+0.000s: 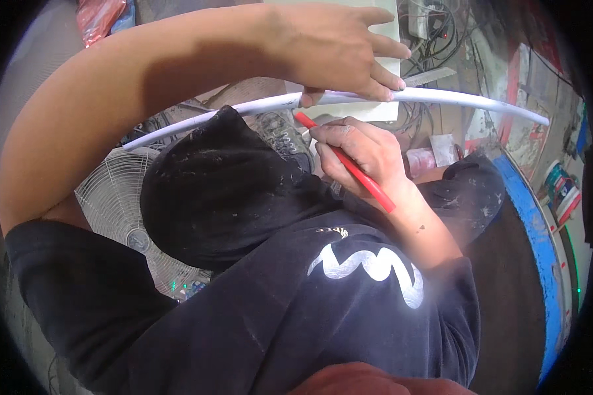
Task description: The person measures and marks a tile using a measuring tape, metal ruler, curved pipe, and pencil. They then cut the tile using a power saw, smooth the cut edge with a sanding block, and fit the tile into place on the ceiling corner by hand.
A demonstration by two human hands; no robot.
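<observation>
A long white pipe (454, 97) runs across the upper part of the view, resting over my raised knee in dark paint-flecked trousers (224, 191). My left hand (339, 46) presses down on top of the pipe near its middle, fingers spread over it. Just below, my right hand (362, 155) grips a red pencil (369, 184). The pencil's tip sits at the underside of the pipe, close to my left thumb.
A white fan (122, 210) lies on the floor at the left. A white board (382, 108) lies under the pipe, with tangled cables (441, 33) behind it. A blue-rimmed round object (537, 230) curves along the right, with a small tin (560, 184) beyond.
</observation>
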